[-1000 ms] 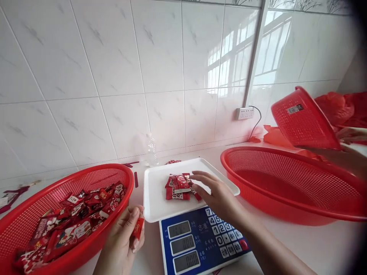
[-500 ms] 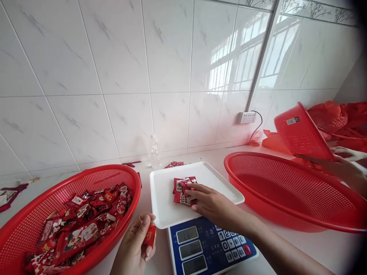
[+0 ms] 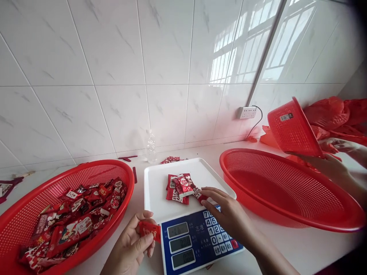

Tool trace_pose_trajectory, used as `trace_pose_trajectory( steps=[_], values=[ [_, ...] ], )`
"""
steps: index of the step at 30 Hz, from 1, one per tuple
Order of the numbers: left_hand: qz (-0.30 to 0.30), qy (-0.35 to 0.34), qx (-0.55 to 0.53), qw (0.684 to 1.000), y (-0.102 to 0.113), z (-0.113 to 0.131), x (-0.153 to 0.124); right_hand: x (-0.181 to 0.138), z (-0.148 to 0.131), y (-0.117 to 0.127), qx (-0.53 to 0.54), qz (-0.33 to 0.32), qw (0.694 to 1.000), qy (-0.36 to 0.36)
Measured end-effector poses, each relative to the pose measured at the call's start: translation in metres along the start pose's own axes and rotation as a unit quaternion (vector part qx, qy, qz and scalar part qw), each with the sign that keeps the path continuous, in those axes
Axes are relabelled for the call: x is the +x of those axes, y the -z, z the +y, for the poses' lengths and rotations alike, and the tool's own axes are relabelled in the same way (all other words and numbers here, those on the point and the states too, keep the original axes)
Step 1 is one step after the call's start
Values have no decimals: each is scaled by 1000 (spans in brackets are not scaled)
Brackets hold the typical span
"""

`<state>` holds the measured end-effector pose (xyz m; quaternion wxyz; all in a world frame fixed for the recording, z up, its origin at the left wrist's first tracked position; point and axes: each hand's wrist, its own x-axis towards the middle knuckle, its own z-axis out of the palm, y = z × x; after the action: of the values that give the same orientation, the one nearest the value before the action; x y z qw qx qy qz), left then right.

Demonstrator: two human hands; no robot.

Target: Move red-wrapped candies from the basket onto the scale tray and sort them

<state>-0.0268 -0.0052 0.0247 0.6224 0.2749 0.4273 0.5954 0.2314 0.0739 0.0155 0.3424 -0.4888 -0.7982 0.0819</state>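
My left hand (image 3: 133, 242) pinches a small red snack packet (image 3: 146, 230) between thumb and fingers, just left of the digital scale's keypad panel (image 3: 197, 244). Several red-and-white snack packets (image 3: 183, 185) lie in a loose pile on the scale's white tray (image 3: 159, 208). At the right side of this pile, my right hand (image 3: 229, 210) has its fingers stretched out, the tips touching the end of one packet (image 3: 196, 193). A large red basket (image 3: 127, 183) at my left holds many mixed red packets (image 3: 83, 214).
Right of the scale stands another large red basket (image 3: 258, 208). Beyond it a co-worker's hands (image 3: 329, 164) hold a tilted smaller red basket (image 3: 289, 130) near red plastic bags (image 3: 329, 112). A clear bottle (image 3: 151, 147) and a power strip (image 3: 247, 112) are by the tiled wall.
My right hand has drawn back to the right, uncovering the packets on the tray. My left hand has turned its red packet to lie more level. The view has shifted slightly.
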Motion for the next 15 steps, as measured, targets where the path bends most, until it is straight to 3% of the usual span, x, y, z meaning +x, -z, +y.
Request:
trace_pose_trajectory(
  steps=[5,10,15],
  values=[
    [-45,8,25,999,6,-1,3,6,-3,-4,21,-8,999,36],
    [-59,11,54,997,9,-2,5,1,-21,-2,63,27,996,62],
    [-87,-47,164,982,6,-6,-1,-14,-62,-7,176,-99,974,107]
  ],
)
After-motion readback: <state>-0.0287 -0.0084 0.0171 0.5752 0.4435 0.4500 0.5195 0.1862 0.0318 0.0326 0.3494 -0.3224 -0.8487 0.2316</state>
